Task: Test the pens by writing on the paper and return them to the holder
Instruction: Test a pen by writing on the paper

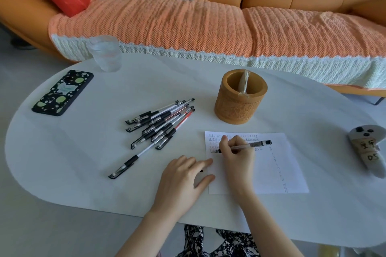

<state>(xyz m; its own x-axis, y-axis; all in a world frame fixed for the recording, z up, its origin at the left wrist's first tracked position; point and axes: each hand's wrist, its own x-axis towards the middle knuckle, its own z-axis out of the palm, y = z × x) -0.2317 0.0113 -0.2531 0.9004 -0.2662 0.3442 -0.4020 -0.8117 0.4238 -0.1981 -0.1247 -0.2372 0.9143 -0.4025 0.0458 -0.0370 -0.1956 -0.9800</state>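
My right hand (pixel 236 152) grips a clear pen with a black cap end (pixel 257 144), its tip down on the left part of a white sheet of paper (pixel 269 173) marked with rows of small characters. My left hand (pixel 183 177) lies flat, fingers straight, pressing the paper's left edge; something small and dark shows under its fingers. Several capped pens (pixel 160 123) lie in a loose pile on the white table (pixel 83 152), one pen (pixel 127 165) apart nearer me. A round bamboo holder (pixel 240 106) stands behind the paper with a wrapped item inside and no pens.
A phone in a dotted black case (pixel 62 93) lies at the far left. A clear glass (pixel 106 53) stands near the table's back edge. A grey controller (pixel 369 148) rests at the right edge. An orange sofa (pixel 208 23) runs behind the table.
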